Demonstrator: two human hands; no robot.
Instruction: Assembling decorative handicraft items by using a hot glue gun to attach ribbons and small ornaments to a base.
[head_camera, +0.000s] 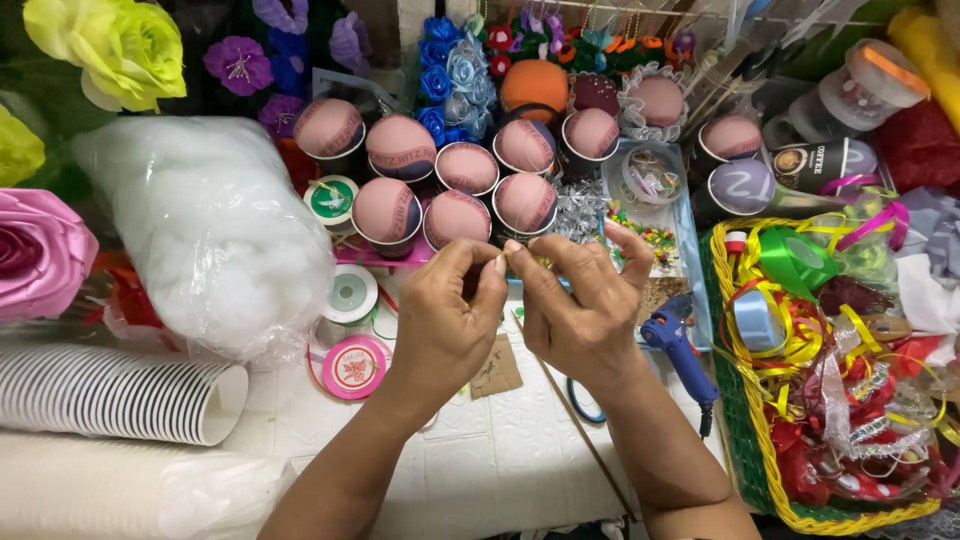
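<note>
So right in the middle of the frame both hands are pinched together over something tiny. The left hand (445, 320) has thumb and forefinger closed on a small thin piece, maybe a pin or a bit of wire, honestly too small to tell. The right hand (585, 315) meets it fingertip to fingertip, also closed on that little piece (507, 254), with its pinky lifted. It sits up in the air, just in front of the cluster of dark cups with pink padded tops (455, 190).

Looks to me like the fiddly prep step, getting the little piece lined up or threaded. The next move probably needs a steady, fine pinch more than any force.

Around them: blue glue gun (680, 350) on the bench just right of the hands, a yellow and green basket (745, 440) of ribbons at far right, a bag of white stuffing (215, 230) upper left, stacked paper cups (120, 390) lower left.
</note>
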